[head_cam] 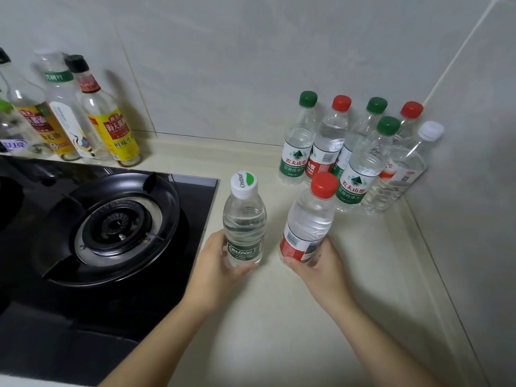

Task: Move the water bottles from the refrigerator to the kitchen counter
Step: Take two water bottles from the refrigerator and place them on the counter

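Note:
My left hand (215, 270) grips the lower part of a clear water bottle with a white and green cap (244, 216). My right hand (321, 270) holds the base of a red-capped water bottle with a red label (308, 219), tilted slightly right. Both bottles are upright over the cream kitchen counter (279, 317), close to each other. Whether their bases touch the counter I cannot tell. Behind them, in the corner, stands a cluster of several water bottles (354, 152) with green, red and white caps.
A black gas stove (106, 224) fills the left side, its edge beside my left hand. Several sauce and oil bottles (83, 115) line the tiled wall behind it. The tiled side wall (474, 191) bounds the counter on the right.

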`<control>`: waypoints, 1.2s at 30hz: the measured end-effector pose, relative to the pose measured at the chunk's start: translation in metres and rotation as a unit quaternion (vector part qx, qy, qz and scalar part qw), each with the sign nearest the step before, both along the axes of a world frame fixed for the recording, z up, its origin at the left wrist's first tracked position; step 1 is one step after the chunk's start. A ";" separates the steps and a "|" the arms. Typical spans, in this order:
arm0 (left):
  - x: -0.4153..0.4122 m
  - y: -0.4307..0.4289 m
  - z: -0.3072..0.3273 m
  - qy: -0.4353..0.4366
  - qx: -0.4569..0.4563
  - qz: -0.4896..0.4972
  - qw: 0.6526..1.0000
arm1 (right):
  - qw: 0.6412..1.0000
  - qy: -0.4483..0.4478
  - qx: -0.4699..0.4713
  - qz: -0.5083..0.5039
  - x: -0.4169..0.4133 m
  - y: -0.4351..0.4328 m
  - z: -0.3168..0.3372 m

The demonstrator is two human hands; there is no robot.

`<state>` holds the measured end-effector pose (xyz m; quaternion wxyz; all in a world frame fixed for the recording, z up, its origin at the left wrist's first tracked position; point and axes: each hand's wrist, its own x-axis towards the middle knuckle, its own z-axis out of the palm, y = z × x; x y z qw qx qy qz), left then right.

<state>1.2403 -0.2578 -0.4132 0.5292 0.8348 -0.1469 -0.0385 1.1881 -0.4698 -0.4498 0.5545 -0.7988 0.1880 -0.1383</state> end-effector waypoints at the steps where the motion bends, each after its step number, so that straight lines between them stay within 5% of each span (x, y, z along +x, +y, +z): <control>1: 0.002 -0.001 -0.002 0.003 0.014 0.006 1.000 | 1.000 0.003 -0.029 -0.001 0.000 -0.003 0.002; 14: 0.073 -0.079 0.005 -0.009 0.096 -0.009 0.995 | 0.970 0.087 -0.217 -0.060 0.055 -0.057 0.033; 36: 0.130 -0.142 0.012 0.009 0.156 -0.039 0.987 | 0.807 0.234 -0.542 0.022 0.097 -0.094 0.065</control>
